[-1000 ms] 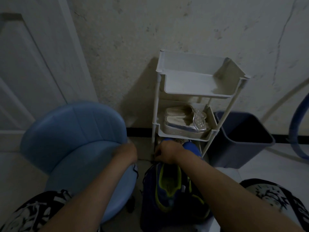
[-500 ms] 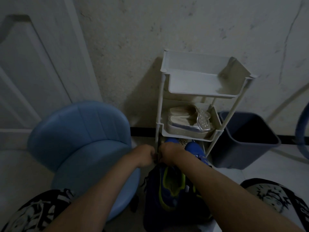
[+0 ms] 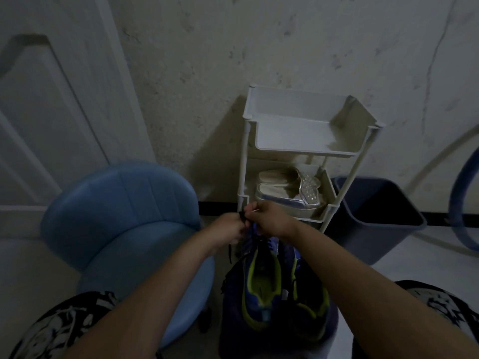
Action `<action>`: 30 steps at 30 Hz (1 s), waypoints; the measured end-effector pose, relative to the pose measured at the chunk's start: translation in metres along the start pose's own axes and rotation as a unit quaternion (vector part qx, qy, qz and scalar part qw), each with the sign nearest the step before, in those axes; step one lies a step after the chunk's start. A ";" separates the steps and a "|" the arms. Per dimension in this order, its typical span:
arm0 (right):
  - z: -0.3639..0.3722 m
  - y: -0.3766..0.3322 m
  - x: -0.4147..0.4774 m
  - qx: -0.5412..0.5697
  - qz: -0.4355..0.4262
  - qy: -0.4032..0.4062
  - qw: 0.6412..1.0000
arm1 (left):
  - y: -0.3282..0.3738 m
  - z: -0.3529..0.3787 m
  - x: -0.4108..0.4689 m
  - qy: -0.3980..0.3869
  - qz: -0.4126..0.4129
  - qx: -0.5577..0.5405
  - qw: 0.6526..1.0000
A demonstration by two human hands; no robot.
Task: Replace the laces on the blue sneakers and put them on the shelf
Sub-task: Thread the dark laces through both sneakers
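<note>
We start at the fingers: those of the left hand (image 3: 228, 229) and the right hand (image 3: 272, 221) are curled in tight, knuckle to knuckle, just below the middle of the frame, and both pinch a black lace (image 3: 243, 218) between them. A loose strand of that lace hangs down under the left hand. How the lace is threaded we cannot tell, since the hands cover the front of the shoe.

Directly below the hands sit the blue sneakers (image 3: 261, 286), side by side with their openings toward us and yellow-green linings showing. They rest on something dark blue (image 3: 230, 322) at the bottom centre of the frame; in this dim light we cannot say whether it is a bag or a seat.

Just behind the hands stands the white shelf (image 3: 305, 151), a narrow tiered cart against the wall. Its middle tray holds a pair of silvery sandals (image 3: 282, 195), lying flat with their toes to the right of the frame. The bottom tier is hidden behind the hands.

To the right of the shelf, near it, is a dark bin (image 3: 363, 244) with its mouth open — its inside is too dark for us to read. At lower left a blue chair (image 3: 124, 216) stands before a white door (image 3: 51, 112), and patterned shorts (image 3: 64, 325) show in both lower corners.
</note>
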State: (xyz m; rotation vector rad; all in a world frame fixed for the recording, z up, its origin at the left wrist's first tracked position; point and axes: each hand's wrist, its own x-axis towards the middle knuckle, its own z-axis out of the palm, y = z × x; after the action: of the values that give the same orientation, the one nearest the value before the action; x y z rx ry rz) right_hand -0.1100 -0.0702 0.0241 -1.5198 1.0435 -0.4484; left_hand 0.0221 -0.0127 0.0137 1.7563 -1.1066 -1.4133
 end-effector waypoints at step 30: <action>-0.051 -0.019 -0.046 -0.078 -0.092 0.047 0.992 | 0.083 -0.006 -0.033 0.058 0.195 0.270 0.941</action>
State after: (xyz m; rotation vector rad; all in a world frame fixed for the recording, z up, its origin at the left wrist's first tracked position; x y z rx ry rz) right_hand -0.1668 -0.0648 0.0670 -1.7562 1.0355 -0.5828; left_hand 0.0068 -0.0216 0.1012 1.8024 -1.7796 -0.7966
